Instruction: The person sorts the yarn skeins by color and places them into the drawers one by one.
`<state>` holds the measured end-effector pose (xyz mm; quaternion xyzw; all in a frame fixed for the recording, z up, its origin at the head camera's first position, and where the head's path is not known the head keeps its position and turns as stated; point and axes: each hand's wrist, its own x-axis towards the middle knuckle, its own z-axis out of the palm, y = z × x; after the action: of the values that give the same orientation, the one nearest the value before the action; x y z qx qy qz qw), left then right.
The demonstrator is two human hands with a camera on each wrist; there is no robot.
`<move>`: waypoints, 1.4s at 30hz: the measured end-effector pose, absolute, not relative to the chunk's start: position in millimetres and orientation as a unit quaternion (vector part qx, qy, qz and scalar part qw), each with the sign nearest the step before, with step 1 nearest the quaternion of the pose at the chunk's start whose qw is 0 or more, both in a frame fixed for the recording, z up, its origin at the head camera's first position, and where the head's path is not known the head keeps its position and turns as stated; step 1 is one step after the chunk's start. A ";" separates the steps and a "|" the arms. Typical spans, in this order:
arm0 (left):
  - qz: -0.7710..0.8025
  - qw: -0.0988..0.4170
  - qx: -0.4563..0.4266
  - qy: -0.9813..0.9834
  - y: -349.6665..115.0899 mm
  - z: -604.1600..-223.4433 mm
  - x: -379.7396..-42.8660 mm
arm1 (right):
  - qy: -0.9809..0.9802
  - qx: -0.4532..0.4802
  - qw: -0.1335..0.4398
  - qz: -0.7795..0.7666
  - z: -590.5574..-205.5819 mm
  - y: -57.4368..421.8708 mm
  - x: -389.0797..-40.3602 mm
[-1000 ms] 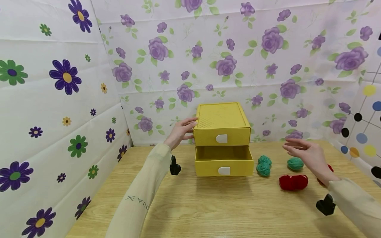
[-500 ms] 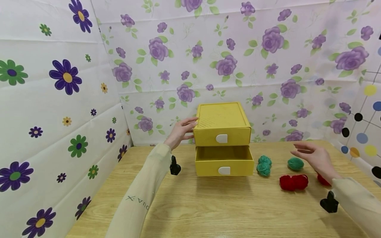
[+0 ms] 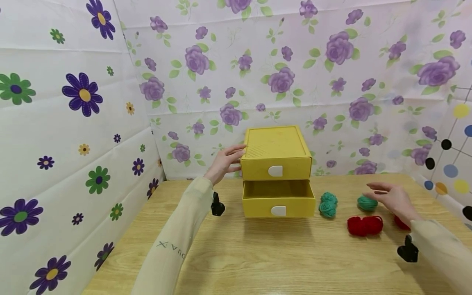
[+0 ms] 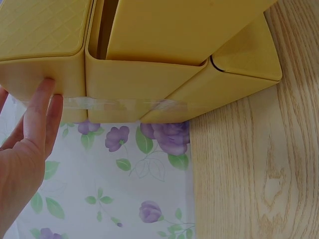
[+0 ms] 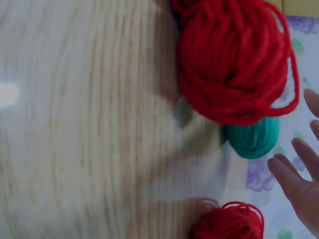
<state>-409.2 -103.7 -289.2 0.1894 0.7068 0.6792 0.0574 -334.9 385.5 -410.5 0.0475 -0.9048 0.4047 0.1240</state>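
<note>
A yellow drawer box (image 3: 278, 141) stands near the back of the table, its lower drawer (image 3: 279, 207) pulled out and its upper one closed. My left hand (image 3: 224, 164) rests its fingertips against the box's left side, near the top; the left wrist view shows the fingers (image 4: 40, 107) extended on that side wall. Over the right part of the table hovers my right hand (image 3: 394, 198), fingers loosely bent and holding nothing. Its fingertips overlap a green yarn ball (image 3: 366, 203) in the head view. Just in front lies a red yarn skein (image 3: 365, 226).
Another green yarn skein (image 3: 327, 205) lies beside the open drawer. A second red yarn ball (image 3: 401, 222) is partly hidden behind the right wrist. Flowered cloth (image 3: 206, 82) hangs behind and at the left of the wooden table (image 3: 273, 258).
My right hand has moved slightly right and down, toward the right-hand green yarn ball. The left hand stays at the box, and the drawer has not moved.
</note>
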 end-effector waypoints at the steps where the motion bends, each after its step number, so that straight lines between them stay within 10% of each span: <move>1: 0.679 0.057 0.189 0.707 -103.5 -289.3 -409.7 | -0.905 0.052 0.121 0.405 -412.2 386.8 -335.8; 42: 0.678 0.056 0.187 0.709 -103.8 -288.8 -408.9 | -0.917 0.050 0.078 0.388 -419.3 377.4 -339.7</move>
<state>-408.9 -103.8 -288.8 0.1871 0.7089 0.6777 0.0555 -339.7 377.4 -419.3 0.0502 -0.9169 0.3882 0.0784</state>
